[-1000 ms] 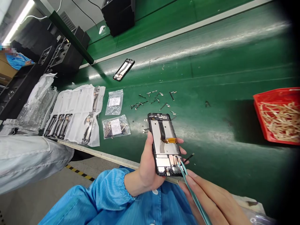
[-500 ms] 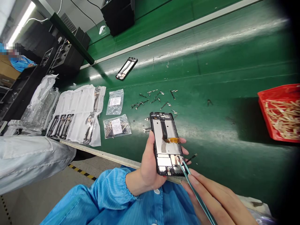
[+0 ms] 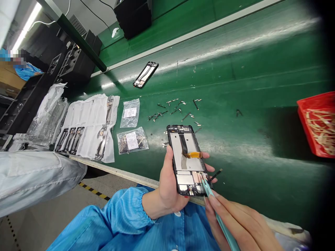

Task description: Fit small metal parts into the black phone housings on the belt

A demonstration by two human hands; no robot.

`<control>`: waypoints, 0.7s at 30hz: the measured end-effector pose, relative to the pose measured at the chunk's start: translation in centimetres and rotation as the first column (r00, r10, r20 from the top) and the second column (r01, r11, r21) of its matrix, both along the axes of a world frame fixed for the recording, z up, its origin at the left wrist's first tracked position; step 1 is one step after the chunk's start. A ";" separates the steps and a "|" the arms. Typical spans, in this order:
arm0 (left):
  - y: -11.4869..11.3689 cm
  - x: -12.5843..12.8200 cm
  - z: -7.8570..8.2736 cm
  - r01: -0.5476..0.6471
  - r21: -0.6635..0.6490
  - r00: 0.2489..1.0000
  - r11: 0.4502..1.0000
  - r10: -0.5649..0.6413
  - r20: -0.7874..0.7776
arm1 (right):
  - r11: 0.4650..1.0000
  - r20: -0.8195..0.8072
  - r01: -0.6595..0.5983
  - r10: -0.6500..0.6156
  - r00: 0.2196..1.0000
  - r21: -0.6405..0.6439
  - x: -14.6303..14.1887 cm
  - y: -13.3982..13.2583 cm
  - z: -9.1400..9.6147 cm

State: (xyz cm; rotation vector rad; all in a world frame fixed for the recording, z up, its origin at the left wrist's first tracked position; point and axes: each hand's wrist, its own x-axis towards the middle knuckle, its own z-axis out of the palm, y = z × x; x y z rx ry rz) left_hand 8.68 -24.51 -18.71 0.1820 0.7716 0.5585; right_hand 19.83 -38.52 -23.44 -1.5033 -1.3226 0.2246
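Head view showed my left hand (image 3: 167, 184) wrapped around the open phone frame (image 3: 187, 158), thumb along its left edge and fingertips showing past the right edge, so the bare inner side faced up toward me and stayed steady above the near edge of the table (image 3: 261, 139). My right hand (image 3: 235, 219) pinched the teal tweezers (image 3: 217, 216) low on their shaft, fingers closed tight around them, with the tips resting on the lower right corner of the frame, beside the small copper-coloured parts there; I could not tell whether anything was caught between the tips. An orange flex strip (image 3: 194, 154) lay folded across the frame's middle, clear of where the tweezers worked. My blue sleeve (image 3: 125, 219) reached out under the left wrist. Just beyond the frame, on the green table, small loose metal parts (image 3: 175, 111) were scattered within easy reach, likely laid out so I could pick them one by one. To the left lay two clear bags with labels (image 3: 131, 127), and further left white sheets carrying more frames (image 3: 86, 134) in rows. Another frame (image 3: 146, 74) lay alone farther back on the table. At the right edge stood a red bin (image 3: 303, 115) holding pale strips. A grey-clad leg (image 3: 34, 181) of another person showed at the left.
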 end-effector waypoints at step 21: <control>-0.6 0.0 -1.0 0.005 0.160 0.991 0.987 0.016 -0.134 | 0.994 0.211 -0.095 0.082 0.974 0.051 -1.0 0.7 0.0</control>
